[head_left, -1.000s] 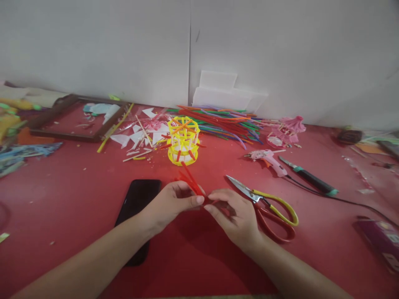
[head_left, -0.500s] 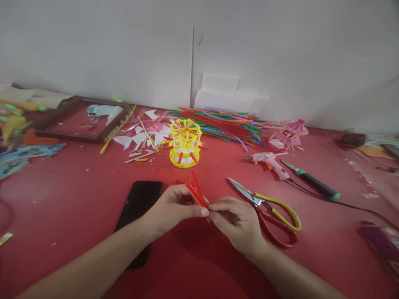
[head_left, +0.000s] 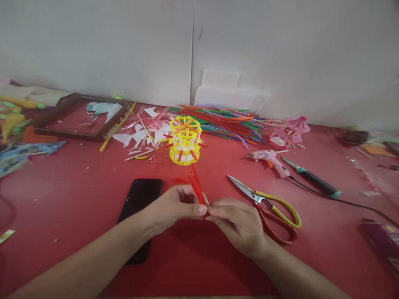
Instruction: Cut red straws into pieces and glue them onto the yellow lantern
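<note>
Red strips point(head_left: 196, 185) stand up in a bundle, pinched near their lower end between the thumb and fingers of my left hand point(head_left: 179, 205). My right hand point(head_left: 238, 220) has its fingertips pressed together at the lower end of the bundle, against my left thumb; they hide whatever part they grip. Just beyond my hands stands a yellow two-tiered model point(head_left: 185, 141) with orange and red pieces on it. More red pieces point(head_left: 179, 181) lie on the table behind my left hand. A black phone point(head_left: 141, 199) lies partly under my left forearm.
Open scissors point(head_left: 257, 198), a pink glue gun point(head_left: 271, 161) and a green-black knife point(head_left: 318, 182) lie at the right. Colored pipe cleaners point(head_left: 224, 124) are piled behind the model. A brown frame point(head_left: 70, 133) and scraps point(head_left: 140, 137) lie at the back left.
The red bundle has become more upright and closer together in my left hand. My right hand has shifted slightly, its fingers flatter. The view has tilted a little.
</note>
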A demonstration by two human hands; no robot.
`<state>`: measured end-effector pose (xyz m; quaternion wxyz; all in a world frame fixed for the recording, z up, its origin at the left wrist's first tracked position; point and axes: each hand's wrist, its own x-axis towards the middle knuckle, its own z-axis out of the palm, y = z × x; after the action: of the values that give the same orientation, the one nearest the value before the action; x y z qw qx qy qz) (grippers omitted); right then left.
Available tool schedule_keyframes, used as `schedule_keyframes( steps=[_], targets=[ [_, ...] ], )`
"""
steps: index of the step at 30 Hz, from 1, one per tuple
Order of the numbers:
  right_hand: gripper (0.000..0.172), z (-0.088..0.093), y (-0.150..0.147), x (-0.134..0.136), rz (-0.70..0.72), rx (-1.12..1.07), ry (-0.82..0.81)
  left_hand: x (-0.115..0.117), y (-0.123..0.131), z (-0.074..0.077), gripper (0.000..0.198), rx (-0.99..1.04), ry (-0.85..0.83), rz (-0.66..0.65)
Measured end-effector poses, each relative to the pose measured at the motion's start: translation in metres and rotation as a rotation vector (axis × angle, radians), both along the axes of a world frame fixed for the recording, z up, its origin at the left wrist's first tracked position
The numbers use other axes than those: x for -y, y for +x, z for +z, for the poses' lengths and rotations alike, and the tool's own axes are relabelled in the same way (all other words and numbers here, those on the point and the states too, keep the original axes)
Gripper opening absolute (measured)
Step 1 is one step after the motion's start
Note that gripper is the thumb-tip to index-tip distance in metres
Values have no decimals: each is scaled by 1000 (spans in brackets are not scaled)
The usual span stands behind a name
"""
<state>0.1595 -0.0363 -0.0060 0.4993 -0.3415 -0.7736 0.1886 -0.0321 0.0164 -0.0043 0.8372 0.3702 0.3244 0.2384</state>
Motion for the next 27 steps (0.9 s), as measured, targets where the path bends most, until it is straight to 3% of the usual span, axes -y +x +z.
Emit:
schedule_keyframes(
  steps=[5,19,24,27],
  targets=[
    [10,1,-3,0,-5,-23,-4,0,0,-2,22,-11,9,-22],
    [13,4,-12,4,-154,-12,-19,0,3,3,11,5,165,101],
    [10,5,-14,5,-142,-25,15,0,3,0,14,18,68,30],
    [12,5,-13,4,-153,66,125,0,3,-3,20,11,-18,23]
  ],
)
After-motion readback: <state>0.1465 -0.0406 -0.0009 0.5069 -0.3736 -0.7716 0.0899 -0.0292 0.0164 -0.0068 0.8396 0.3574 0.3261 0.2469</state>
